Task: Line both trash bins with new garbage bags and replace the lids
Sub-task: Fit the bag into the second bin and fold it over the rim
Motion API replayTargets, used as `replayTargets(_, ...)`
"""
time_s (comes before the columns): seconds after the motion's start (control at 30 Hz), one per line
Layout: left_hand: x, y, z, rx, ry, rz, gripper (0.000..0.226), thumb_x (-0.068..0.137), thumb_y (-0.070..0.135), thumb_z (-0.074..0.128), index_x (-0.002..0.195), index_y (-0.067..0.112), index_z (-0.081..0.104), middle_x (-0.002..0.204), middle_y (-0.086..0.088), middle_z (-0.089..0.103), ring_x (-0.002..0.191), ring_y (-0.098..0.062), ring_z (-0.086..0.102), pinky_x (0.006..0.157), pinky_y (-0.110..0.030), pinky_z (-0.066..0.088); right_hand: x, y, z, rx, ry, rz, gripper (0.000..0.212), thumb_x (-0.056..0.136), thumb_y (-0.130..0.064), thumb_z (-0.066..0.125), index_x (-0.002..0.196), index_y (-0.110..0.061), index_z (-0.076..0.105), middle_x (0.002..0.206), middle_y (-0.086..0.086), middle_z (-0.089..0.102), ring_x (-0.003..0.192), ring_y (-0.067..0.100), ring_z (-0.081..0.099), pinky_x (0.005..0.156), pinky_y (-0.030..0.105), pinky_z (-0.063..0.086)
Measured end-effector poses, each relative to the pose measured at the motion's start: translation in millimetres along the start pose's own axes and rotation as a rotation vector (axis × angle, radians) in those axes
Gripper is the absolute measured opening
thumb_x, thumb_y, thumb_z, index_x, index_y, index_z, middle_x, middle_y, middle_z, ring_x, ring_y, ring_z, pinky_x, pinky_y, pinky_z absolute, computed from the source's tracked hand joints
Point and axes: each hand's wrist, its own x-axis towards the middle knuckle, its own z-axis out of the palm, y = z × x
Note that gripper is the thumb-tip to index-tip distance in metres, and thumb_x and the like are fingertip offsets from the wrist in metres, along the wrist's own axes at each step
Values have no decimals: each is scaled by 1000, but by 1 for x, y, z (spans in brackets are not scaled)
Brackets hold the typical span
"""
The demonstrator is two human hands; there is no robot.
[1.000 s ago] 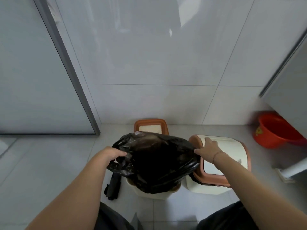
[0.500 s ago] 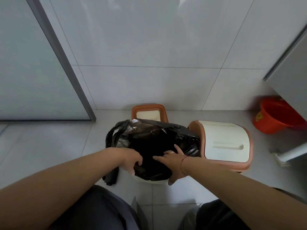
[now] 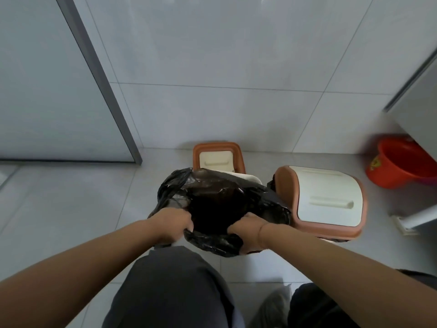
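Bag [image 3: 220, 197] edge within left fingers [image 3: 186, 227] and right fingers [image 3: 233, 229]

A single wide-angle view is taken from the wearer's head, directed forward and down onto the nearby pale grey tiled floor [image 3: 71, 209].

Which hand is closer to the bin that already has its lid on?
Right. The right hand grips the black bag just beside the lidded bin; the left hand grips the bag's opposite edge, farther off.
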Motion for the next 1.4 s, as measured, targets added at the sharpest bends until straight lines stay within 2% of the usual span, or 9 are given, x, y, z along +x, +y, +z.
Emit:
replayTargets(0.23,-6,-3,55,20,-214,-63,48,93,41,36,137,24,39,137,-8,42,112,-30,54,92,-36,45,-37,5,52,-456,576,26,14,62,-10,52,55,-20,58,43,-3,55,48,18,54,67,26,51)
replayTargets(0.43,-6,-8,60,-449,-235,-248,52,93,30,49,144,21,37,148,-5,39,133,-21,41,108,-27,34,-51,13,71,-113,431,298,20,62,-35,68,68,-16,71,69,2,70,74,22,68,82,31,54)
replayTargets(0.53,1,-14,38,-642,-90,-341,27,89,12,51,109,13,69,105,-1,68,97,-13,61,75,-9,42,-51,23,62,395,404,463,22,82,-21,50,87,-12,70,95,4,69,93,23,62,81,28,49)
replayTargets(0.63,11,-19,15,-800,146,-535,24,86,8,53,69,18,67,71,1,61,73,-19,58,70,-24,49,-43,41,39,754,629,690,17,85,-14,48,81,-21,62,89,1,67,87,24,64,70,25,45)
replayTargets(0.73,32,-22,0,-822,373,-613,9,84,7,55,86,11,63,84,-7,63,83,-26,60,80,-35,48,-23,55,20,890,713,748,30,86,-18,50,116,-21,51,121,6,55,103,26,57,88,34,46)
replayTargets(0.83,57,-25,-10,-901,397,-433,32,83,3,56,116,6,58,115,-18,61,109,-31,57,95,-40,45,-1,64,15,1021,581,771,66,91,-31,48,148,-27,14,148,10,31,120,33,51,102,42,40)
replayTargets(1.03,104,-39,-2,-675,329,-373,84,86,25,62,151,19,9,155,-9,21,138,-28,32,112,-41,32,44,82,10,855,558,788,73,95,-32,42,150,-31,-6,156,9,16,112,35,56,89,42,47)
replayTargets(1.23,142,-62,-7,-635,373,-424,57,95,47,37,146,21,32,148,-7,40,133,-24,42,103,-37,35,78,89,11,644,469,695,115,68,-61,68,148,-33,-10,152,8,17,119,31,51,88,36,48)
replayTargets(1.4,158,-73,-6,-689,375,-440,42,99,39,32,119,12,57,118,-11,64,108,-28,57,81,-32,39,88,96,21,646,707,724,51,89,-23,52,138,-21,36,136,8,48,106,32,59,81,37,49)
